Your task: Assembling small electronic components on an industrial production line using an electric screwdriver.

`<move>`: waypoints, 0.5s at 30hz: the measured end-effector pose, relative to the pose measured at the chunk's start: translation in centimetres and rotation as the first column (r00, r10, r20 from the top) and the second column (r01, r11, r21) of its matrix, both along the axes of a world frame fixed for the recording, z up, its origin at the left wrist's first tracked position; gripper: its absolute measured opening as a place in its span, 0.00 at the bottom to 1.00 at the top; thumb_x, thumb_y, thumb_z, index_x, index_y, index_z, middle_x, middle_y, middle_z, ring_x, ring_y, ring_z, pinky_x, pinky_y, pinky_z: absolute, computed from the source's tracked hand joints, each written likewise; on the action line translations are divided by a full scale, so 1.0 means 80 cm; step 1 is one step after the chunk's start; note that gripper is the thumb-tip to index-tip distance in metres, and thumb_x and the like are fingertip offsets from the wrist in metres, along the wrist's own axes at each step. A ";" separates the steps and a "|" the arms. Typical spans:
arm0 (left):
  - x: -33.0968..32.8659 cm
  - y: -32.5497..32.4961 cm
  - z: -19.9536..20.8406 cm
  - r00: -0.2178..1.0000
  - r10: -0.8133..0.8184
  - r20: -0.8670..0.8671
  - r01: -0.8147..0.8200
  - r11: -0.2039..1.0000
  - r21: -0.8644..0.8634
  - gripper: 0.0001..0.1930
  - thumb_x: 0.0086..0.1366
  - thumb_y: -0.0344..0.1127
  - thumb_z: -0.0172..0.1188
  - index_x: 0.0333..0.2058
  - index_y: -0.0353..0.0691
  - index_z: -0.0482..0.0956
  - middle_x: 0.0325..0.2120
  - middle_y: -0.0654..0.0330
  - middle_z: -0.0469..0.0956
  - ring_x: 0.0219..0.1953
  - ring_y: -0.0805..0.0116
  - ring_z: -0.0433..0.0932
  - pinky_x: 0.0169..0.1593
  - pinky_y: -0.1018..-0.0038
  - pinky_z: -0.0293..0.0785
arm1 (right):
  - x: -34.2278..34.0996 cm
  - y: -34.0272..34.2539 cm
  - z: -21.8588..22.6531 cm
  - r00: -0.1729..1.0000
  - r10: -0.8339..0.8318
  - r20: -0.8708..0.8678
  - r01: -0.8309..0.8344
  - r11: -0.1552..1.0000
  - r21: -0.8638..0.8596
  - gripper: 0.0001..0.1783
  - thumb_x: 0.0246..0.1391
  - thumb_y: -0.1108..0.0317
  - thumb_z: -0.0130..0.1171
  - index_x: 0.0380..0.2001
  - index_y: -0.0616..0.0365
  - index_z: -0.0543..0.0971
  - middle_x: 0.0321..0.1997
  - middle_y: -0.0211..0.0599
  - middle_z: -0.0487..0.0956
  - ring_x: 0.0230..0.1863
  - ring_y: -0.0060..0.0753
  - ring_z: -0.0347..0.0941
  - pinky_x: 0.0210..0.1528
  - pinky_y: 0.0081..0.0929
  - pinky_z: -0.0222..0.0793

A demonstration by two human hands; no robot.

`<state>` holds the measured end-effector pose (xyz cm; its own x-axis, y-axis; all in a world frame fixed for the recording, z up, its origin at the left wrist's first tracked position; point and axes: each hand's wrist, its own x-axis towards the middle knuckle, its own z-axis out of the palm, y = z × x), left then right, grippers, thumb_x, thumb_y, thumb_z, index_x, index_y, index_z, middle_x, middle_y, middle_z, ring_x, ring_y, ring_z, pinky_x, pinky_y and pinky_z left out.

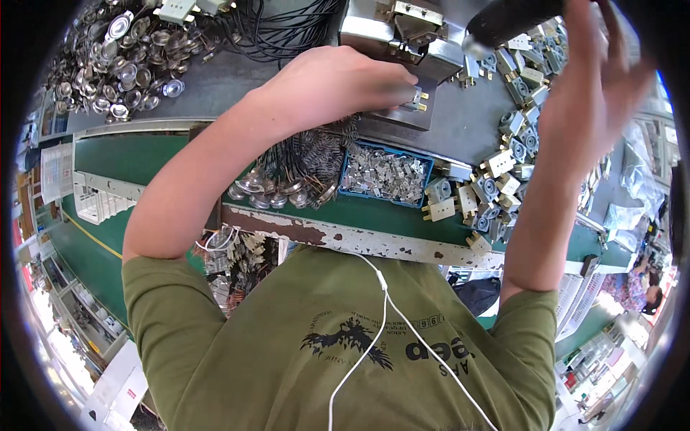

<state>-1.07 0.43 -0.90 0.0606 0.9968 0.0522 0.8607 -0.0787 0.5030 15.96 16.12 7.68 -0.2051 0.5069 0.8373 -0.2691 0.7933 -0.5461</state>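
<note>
My left hand (356, 80) reaches over a dark metal block at the foot of a bench press (392, 32). Its fingers are closed on a small socket-like part with brass contacts (420, 99), mostly hidden by the hand. My right hand (593, 97) is raised on the right, blurred, its fingers spread and apparently holding nothing. Beside its thumb is the end of a thick black handle (514, 20). Just below the metal block sits a blue tray (429, 176) full of small metal clips.
Many square socket-like parts with brass pins (497, 164) lie at the right. Round metal pieces (118, 61) are heaped at the far left, beside black cables (287, 30). Springs and wired parts (316, 158) lie left of the tray. A chipped white rail (359, 241) runs along the near edge.
</note>
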 end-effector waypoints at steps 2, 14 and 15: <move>-0.001 -0.003 0.007 0.999 0.004 -0.035 -0.005 0.999 -0.032 0.17 0.68 0.48 0.63 0.55 0.59 0.82 0.36 0.59 0.86 0.40 0.54 0.85 0.44 0.59 0.81 | -0.028 -0.014 0.020 0.974 -0.096 0.207 0.114 0.991 -0.075 0.26 0.60 0.54 0.69 0.52 0.62 0.76 0.38 0.38 0.81 0.36 0.25 0.77 0.39 0.25 0.73; 0.001 -0.005 0.005 0.996 -0.005 -0.085 0.006 1.000 0.007 0.17 0.68 0.48 0.62 0.54 0.57 0.81 0.35 0.58 0.86 0.40 0.54 0.85 0.42 0.58 0.81 | -0.035 -0.031 0.030 0.998 0.034 0.056 -0.034 0.999 0.000 0.13 0.63 0.65 0.66 0.44 0.62 0.78 0.26 0.33 0.79 0.26 0.25 0.75 0.31 0.23 0.72; 0.001 -0.005 0.005 0.996 -0.018 -0.092 0.020 1.000 0.020 0.17 0.68 0.48 0.62 0.54 0.57 0.81 0.35 0.58 0.86 0.40 0.54 0.85 0.41 0.58 0.81 | -0.038 -0.036 0.031 0.998 0.039 0.040 -0.038 0.999 -0.020 0.13 0.63 0.66 0.66 0.44 0.62 0.78 0.26 0.33 0.79 0.25 0.25 0.75 0.31 0.23 0.72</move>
<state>-1.01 0.01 -0.53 0.0851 0.9942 0.0662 0.9016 -0.1051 0.4197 12.94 13.25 10.14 -0.2586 0.5140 0.8179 -0.2767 0.7718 -0.5725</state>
